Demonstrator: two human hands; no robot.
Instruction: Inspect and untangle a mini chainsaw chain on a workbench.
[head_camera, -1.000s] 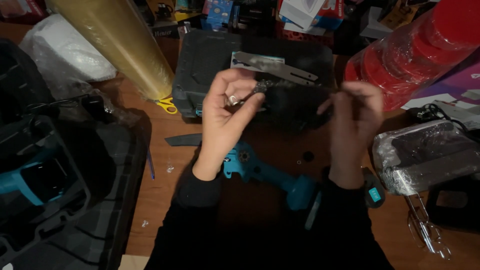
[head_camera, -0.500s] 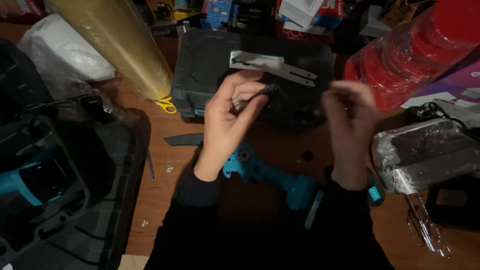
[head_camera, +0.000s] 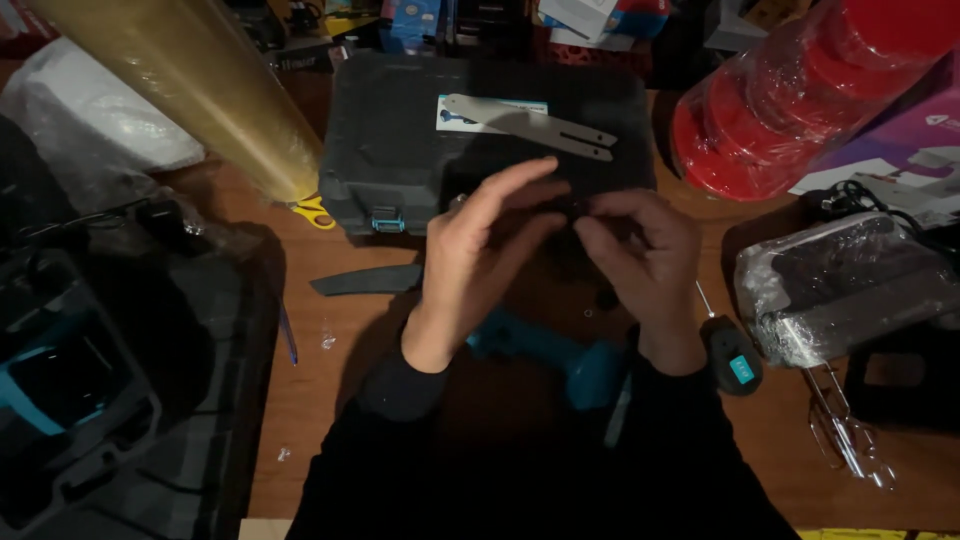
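While two hands, left hand (head_camera: 478, 262) and right hand (head_camera: 640, 258), meet, one metal bar (head_camera: 527, 124) lies beyond.

A brown wooden desk (head_camera: 330, 390) fills the view, its grain catching dim, warm light from above while the near edge and both sides sink into shadow. Clutter crowds the far edge and the left and right sides (no wall, floor or window shows). Small pale specks dot the bare wood.
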